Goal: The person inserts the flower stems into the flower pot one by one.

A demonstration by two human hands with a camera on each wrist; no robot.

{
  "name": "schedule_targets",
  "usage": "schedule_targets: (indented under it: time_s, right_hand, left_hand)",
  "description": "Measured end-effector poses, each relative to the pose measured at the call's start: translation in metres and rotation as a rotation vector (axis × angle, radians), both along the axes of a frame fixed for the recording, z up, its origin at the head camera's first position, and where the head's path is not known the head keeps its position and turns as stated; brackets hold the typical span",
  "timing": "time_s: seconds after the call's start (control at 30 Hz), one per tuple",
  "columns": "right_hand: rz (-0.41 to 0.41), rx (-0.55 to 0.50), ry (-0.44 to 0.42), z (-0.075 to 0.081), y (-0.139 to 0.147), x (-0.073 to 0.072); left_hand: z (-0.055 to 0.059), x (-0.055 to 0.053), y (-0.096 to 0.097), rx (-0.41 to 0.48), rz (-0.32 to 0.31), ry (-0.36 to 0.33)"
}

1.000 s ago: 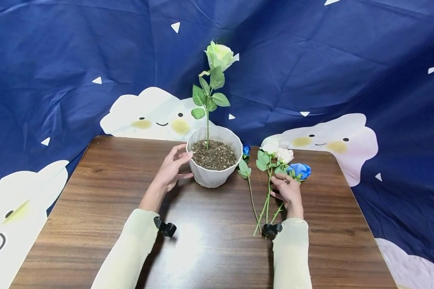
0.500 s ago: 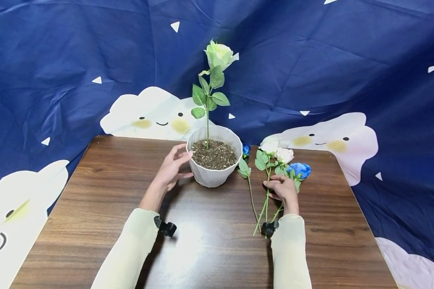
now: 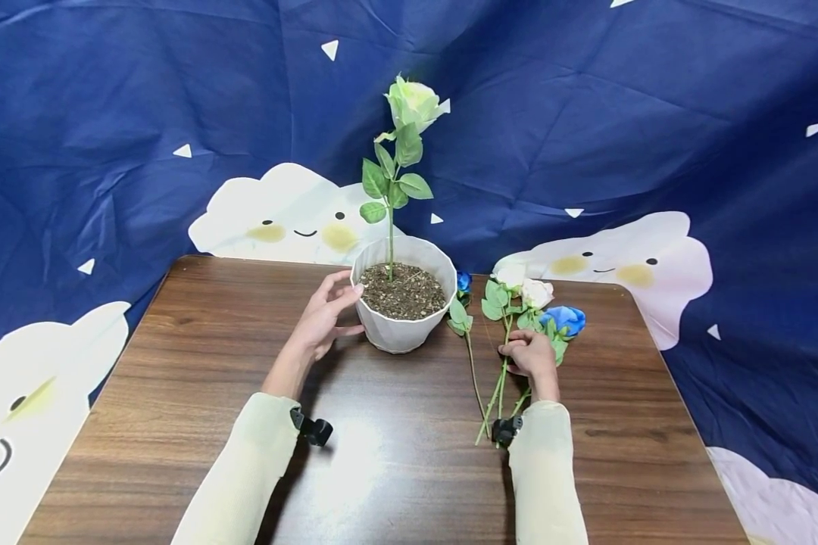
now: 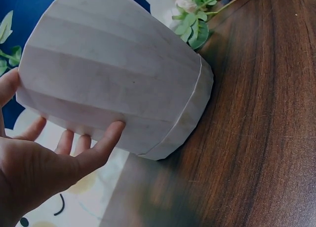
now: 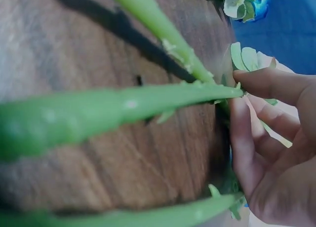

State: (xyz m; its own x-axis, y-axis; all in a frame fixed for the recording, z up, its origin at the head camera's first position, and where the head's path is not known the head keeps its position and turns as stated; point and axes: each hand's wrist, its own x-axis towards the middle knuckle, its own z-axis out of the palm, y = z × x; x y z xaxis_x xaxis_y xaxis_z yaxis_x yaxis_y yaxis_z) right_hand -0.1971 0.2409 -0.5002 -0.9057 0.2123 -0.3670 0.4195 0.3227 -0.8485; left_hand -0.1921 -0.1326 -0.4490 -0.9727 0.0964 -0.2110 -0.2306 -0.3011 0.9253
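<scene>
My left hand (image 3: 322, 322) rests its spread fingers against the side of a white faceted flowerpot (image 3: 397, 334), thumb at the rim. Dark soil (image 3: 404, 294) fills the pot, and a pale green rose (image 3: 414, 106) stands upright in it. To the right, my right hand (image 3: 533, 357) pinches the green stem (image 5: 197, 94) of a white rose between thumb and fingertips. This rose lies among white roses (image 3: 537, 293) and a blue rose (image 3: 564, 322), their stems crossing on the table. Part of the bunch is hidden behind the hand.
Another blue rose (image 3: 464, 282) lies just right of the pot, its thin stem (image 3: 476, 378) running toward the front. Everything stands on a brown wooden table (image 3: 409, 484). A blue cloth (image 3: 586, 113) with printed clouds hangs behind the table's back edge.
My right hand has shifted left and slightly toward me, from beside the stems onto one, which it now pinches. The stem ends have moved slightly left. Left hand and pot stay put.
</scene>
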Motion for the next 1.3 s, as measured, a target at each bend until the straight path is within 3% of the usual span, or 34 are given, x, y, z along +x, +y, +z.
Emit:
schedule_targets:
  time_s: [0.5,0.7,0.93,1.3]
  right_hand:
    - [-0.026,-0.180,0.019,0.009,0.007,0.004]
    - [-0.062,-0.337,0.035,0.010,0.005,0.004]
    - [-0.160,-0.548,0.057,0.007,-0.002,0.002]
    - [-0.286,-0.730,0.220,0.016,-0.020,-0.005]
  left_hand:
    - [0.001,0.001,0.000,0.003,0.001,0.000]
    - [0.000,0.000,0.001,0.011,0.010,-0.005]
    - [0.000,0.000,0.001,0.008,0.006,-0.005]
    - [-0.001,0.000,0.000,0.007,0.003,-0.001]
